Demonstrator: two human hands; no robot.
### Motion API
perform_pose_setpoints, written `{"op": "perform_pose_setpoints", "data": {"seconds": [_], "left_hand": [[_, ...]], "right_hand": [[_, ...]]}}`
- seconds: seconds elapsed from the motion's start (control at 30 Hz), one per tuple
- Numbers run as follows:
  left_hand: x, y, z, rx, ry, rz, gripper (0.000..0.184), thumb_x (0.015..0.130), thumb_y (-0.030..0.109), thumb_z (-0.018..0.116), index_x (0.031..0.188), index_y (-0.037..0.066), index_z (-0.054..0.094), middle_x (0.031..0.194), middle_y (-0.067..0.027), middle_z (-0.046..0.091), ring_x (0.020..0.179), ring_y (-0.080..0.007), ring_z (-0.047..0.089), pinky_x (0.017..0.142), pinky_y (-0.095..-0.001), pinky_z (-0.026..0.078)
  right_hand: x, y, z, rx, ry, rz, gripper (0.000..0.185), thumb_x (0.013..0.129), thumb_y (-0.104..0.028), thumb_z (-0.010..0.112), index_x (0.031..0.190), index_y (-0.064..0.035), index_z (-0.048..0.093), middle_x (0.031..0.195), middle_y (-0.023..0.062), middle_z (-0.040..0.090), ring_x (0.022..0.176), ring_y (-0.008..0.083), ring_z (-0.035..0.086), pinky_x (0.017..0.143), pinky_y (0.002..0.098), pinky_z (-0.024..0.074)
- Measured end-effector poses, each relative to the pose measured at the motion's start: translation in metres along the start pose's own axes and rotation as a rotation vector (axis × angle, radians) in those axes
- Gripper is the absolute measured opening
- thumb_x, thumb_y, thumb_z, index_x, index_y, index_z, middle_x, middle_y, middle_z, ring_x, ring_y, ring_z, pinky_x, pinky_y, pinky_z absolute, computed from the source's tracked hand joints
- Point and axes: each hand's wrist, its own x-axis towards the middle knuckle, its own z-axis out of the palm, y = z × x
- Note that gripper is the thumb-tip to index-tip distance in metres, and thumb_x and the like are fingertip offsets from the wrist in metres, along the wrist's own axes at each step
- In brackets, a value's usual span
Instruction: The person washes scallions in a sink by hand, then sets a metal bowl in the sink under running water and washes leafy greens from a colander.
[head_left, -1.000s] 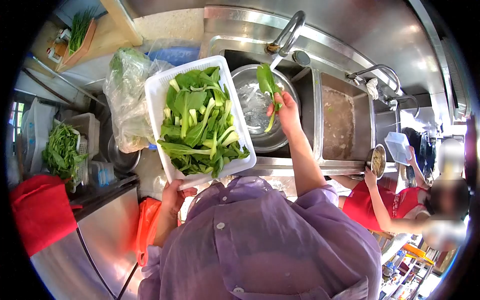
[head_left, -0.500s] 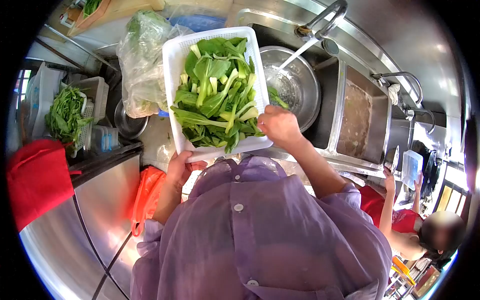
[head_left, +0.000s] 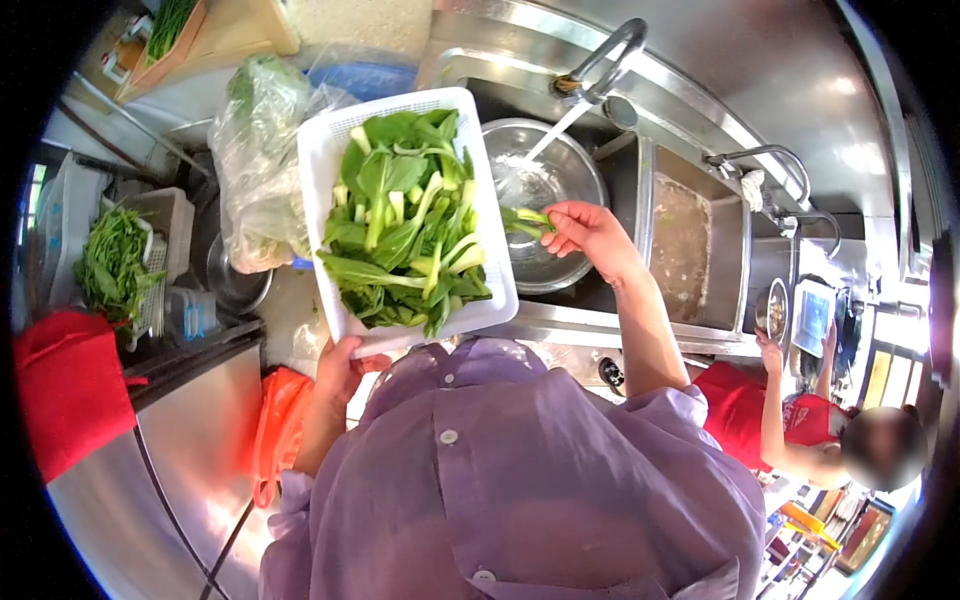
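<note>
My left hand (head_left: 348,372) grips the near left corner of a white plastic basket (head_left: 502,270), thumb over the rim. Leafy bok choy (head_left: 395,230) with pale stems fills the basket, which tilts over the left edge of the sink. Between the pinched fingers of my right hand (head_left: 592,238) is a small green leaf piece (head_left: 527,220), to the right of the basket and above a round metal bowl (head_left: 560,275). Water from a running faucet (head_left: 625,45) pours into the bowl.
A clear plastic bag (head_left: 255,170) of greens stands left of the basket. A second sink basin (head_left: 682,240) holds murky water. Further left, leafy greens (head_left: 115,255) fill another basket. At right, a person in red (head_left: 770,410) holds a metal bowl and a clear container.
My right hand has moved right, away from the basket's rim, and now shows a leaf piece over the bowl. The basket appears slightly lower and further left in view.
</note>
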Motion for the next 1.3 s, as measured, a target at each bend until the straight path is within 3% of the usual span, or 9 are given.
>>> {"op": "perform_pose_setpoints", "data": {"seconds": [0.43,0.53,0.63,0.73,0.8,0.93,1.0,1.03,1.3], "left_hand": [[-0.001,0.001,0.006,-0.011,0.003,-0.006,0.034,0.075,0.008,0.044,0.104,-0.009,0.035,0.084,-0.0240,0.054,0.062,-0.0354,0.059,0.053,-0.0426,0.053],[0.001,0.000,-0.003,-0.050,0.007,-0.033,0.036,0.077,0.005,0.042,0.108,-0.007,0.029,0.088,-0.0270,0.052,0.064,-0.0367,0.059,0.054,-0.0428,0.053],[0.000,0.001,-0.001,-0.054,0.005,-0.059,0.037,0.077,0.005,0.040,0.109,-0.007,0.028,0.089,-0.0272,0.052,0.063,-0.0365,0.059,0.053,-0.0413,0.053],[-0.003,0.006,0.006,-0.034,-0.027,-0.020,0.037,0.077,0.006,0.040,0.109,-0.008,0.028,0.089,-0.0274,0.052,0.063,-0.0365,0.059,0.053,-0.0406,0.053],[-0.007,0.009,0.009,-0.001,-0.034,-0.017,0.037,0.077,0.005,0.039,0.110,-0.007,0.027,0.089,-0.0276,0.052,0.062,-0.0363,0.059,0.054,-0.0401,0.053],[-0.011,0.007,0.015,0.012,-0.026,0.033,0.035,0.077,0.008,0.042,0.106,-0.010,0.030,0.082,-0.0247,0.053,0.061,-0.0360,0.059,0.055,-0.0420,0.053],[-0.008,0.000,0.010,-0.002,-0.029,0.039,0.035,0.077,0.009,0.041,0.106,-0.010,0.031,0.082,-0.0254,0.053,0.060,-0.0355,0.059,0.054,-0.0412,0.053],[-0.007,-0.001,0.010,-0.008,-0.020,0.034,0.035,0.078,0.009,0.041,0.105,-0.010,0.032,0.081,-0.0255,0.054,0.060,-0.0354,0.059,0.054,-0.0412,0.053],[-0.009,0.001,0.013,-0.076,-0.040,0.029,0.031,0.078,0.008,0.040,0.104,-0.008,0.033,0.077,-0.0247,0.055,0.058,-0.0358,0.059,0.053,-0.0417,0.053]], "right_hand": [[0.008,0.012,-0.025,0.374,0.076,0.035,0.022,0.082,-0.010,0.052,0.101,0.0025,0.052,0.081,0.0101,0.061,0.068,0.0165,0.060,0.063,0.0236,0.0493],[0.022,0.024,-0.011,-0.920,0.735,-0.373,0.028,0.070,-0.008,0.059,0.097,-0.0063,0.056,0.087,0.0117,0.061,0.073,0.0238,0.060,0.064,0.0318,0.0475],[0.030,0.018,0.037,-0.711,0.417,-0.385,0.020,0.074,-0.006,0.057,0.094,-0.0068,0.058,0.076,0.0100,0.062,0.067,0.0167,0.059,0.063,0.0263,0.0464],[0.043,0.011,0.095,-0.886,0.298,-0.260,0.030,0.076,-0.032,0.059,0.090,-0.0050,0.056,0.074,0.0138,0.062,0.067,0.0285,0.061,0.060,0.0369,0.0481],[0.059,0.010,0.126,-1.102,0.288,-0.063,0.045,0.074,-0.033,0.060,0.104,-0.0029,0.046,0.072,0.0172,0.060,0.069,0.0334,0.059,0.061,0.0396,0.0471],[0.065,0.030,0.120,-0.891,0.161,-0.273,0.046,0.076,-0.019,0.059,0.114,-0.0047,0.039,0.089,0.0197,0.058,0.080,0.0277,0.059,0.068,0.0347,0.0464],[0.060,0.033,0.098,-0.163,-0.169,-0.197,0.046,0.078,-0.007,0.053,0.120,-0.0064,0.035,0.090,0.0135,0.060,0.078,0.0207,0.060,0.067,0.0297,0.0466],[0.049,0.018,0.093,-0.067,-0.193,-0.132,0.052,0.077,0.001,0.049,0.125,-0.0069,0.030,0.094,0.0102,0.059,0.080,0.0162,0.059,0.070,0.0257,0.0457],[0.045,-0.011,0.075,0.247,-0.232,-0.186,0.047,0.082,0.002,0.042,0.127,-0.0028,0.028,0.105,0.0177,0.055,0.093,0.0225,0.056,0.080,0.0308,0.0447]]}}
